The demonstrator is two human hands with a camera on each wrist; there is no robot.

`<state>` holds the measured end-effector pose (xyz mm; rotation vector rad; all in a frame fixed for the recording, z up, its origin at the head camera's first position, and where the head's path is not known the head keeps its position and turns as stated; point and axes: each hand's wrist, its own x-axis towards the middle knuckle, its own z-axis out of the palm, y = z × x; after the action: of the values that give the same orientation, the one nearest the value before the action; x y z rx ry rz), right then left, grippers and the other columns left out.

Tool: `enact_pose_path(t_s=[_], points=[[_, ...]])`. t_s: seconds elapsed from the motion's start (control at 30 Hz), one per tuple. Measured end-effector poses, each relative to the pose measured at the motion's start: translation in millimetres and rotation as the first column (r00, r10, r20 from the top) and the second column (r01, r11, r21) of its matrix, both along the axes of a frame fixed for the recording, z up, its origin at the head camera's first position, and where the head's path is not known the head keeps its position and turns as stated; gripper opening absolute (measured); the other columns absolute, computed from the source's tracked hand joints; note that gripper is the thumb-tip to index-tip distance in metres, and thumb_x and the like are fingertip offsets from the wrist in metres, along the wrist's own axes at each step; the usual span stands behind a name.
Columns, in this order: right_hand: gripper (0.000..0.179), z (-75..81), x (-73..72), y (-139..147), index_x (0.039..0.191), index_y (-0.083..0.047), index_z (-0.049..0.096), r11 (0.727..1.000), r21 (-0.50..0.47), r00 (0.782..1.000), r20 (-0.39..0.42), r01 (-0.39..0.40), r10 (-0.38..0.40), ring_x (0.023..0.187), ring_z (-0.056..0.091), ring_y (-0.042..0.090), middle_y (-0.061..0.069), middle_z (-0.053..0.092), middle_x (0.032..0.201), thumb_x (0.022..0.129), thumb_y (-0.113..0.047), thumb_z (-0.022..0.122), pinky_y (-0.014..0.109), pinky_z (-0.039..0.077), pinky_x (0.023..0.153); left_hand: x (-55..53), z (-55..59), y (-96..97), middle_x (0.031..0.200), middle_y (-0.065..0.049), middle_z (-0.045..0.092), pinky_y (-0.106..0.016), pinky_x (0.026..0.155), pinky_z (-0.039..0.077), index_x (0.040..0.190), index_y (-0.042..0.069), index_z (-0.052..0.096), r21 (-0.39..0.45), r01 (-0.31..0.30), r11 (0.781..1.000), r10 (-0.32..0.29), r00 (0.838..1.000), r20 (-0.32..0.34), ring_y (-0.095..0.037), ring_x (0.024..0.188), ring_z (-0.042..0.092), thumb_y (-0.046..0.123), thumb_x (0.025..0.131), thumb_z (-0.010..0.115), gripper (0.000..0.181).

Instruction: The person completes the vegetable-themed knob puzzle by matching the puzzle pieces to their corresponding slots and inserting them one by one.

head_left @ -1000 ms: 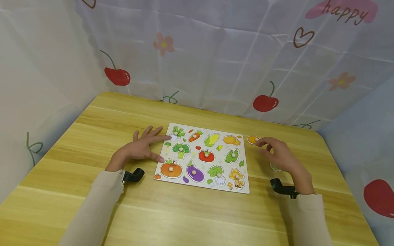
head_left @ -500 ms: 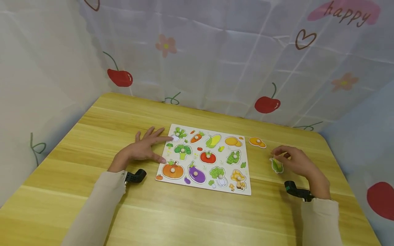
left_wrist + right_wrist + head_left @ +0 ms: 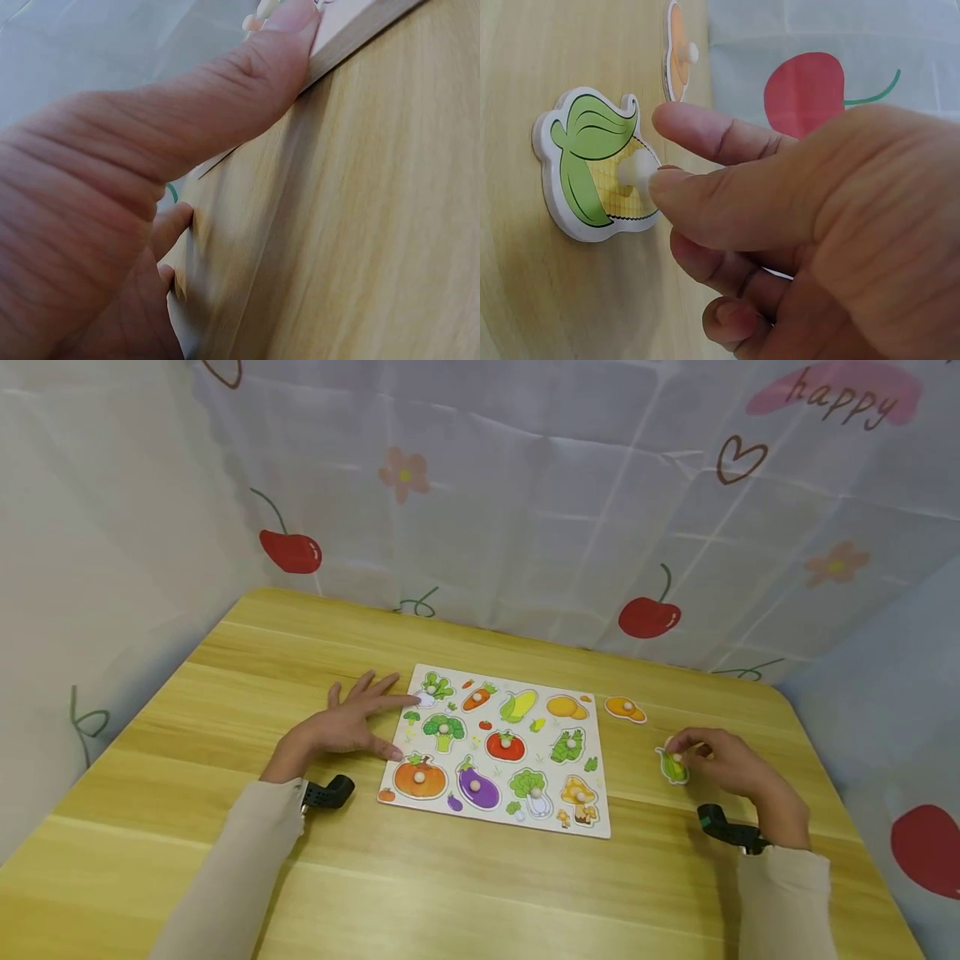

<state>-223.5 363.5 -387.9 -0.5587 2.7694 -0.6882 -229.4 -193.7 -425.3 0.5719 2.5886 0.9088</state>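
My left hand (image 3: 345,720) lies spread at the left side of a white vegetable puzzle board (image 3: 538,756), thumb and index fingertips on its edge. In the left wrist view the thumb (image 3: 247,82) overlaps the board's edge. To the right of the board, my right hand (image 3: 723,764) is over a corn puzzle piece (image 3: 671,770) lying on the table. In the right wrist view, the thumb tip is right at the piece's white knob (image 3: 636,169), while the index finger (image 3: 697,131) stands apart from the knob. Behind it lies an orange potato-like piece (image 3: 626,709).
Several knobbed vegetable pieces sit in the board, among them a pumpkin (image 3: 420,785), an eggplant (image 3: 483,792) and a tomato (image 3: 506,750). The corn slot (image 3: 518,705) shows a printed corn without a knob. A cherry-patterned curtain (image 3: 510,527) borders the wooden table (image 3: 450,885).
My right hand has moved from the orange piece rightward and nearer to me, down to the corn piece, uncovering both. The left hand keeps its place at the board.
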Motion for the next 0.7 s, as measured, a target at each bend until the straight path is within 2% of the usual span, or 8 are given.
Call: enact_pose_path(t_s=[0.17, 0.37, 0.7], points=[[0.013, 0.3, 0.1, -0.7, 0.104, -0.004, 0.070, 1.000, -0.004, 0.999, 0.039, 0.019, -0.019, 0.094, 0.060, 0.015, 0.012, 0.069, 0.105, 0.094, -0.002, 0.063, 0.028, 0.050, 0.078, 0.5, 1.2, 0.0, 0.168, -0.018, 0.009, -0.072, 0.108, -0.019, 0.152, 0.025, 0.045, 0.015, -0.002, 1.000, 0.002, 1.000, 0.005, -0.048, 0.152, -0.011, 0.048, 0.076, 0.083, 0.088], [0.012, -0.6, 1.6, -2.1, 0.105, -0.001, 0.069, 1.000, -0.011, 0.997, 0.070, 0.019, -0.018, 0.093, 0.061, 0.023, 0.015, 0.067, 0.105, 0.096, -0.002, 0.062, 0.029, 0.050, 0.075, 0.3, 1.9, -1.1, 0.168, -0.018, 0.009, -0.073, 0.108, -0.019, 0.152, 0.025, 0.045, 0.015, 0.002, 1.000, -0.002, 1.000, -0.001, -0.048, 0.152, -0.011, 0.047, 0.076, 0.083, 0.088], [0.010, -2.4, 0.2, -3.8, 0.102, -0.002, 0.069, 1.000, -0.006, 0.998, 0.063, 0.004, -0.004, 0.090, 0.061, 0.022, 0.012, 0.067, 0.100, 0.096, 0.001, 0.061, 0.029, 0.050, 0.073, -1.2, -1.1, -1.7, 0.168, -0.018, 0.009, -0.073, 0.108, -0.019, 0.152, 0.025, 0.045, 0.019, 0.008, 1.000, -0.008, 1.000, -0.002, -0.048, 0.152, -0.012, 0.049, 0.076, 0.083, 0.088]])
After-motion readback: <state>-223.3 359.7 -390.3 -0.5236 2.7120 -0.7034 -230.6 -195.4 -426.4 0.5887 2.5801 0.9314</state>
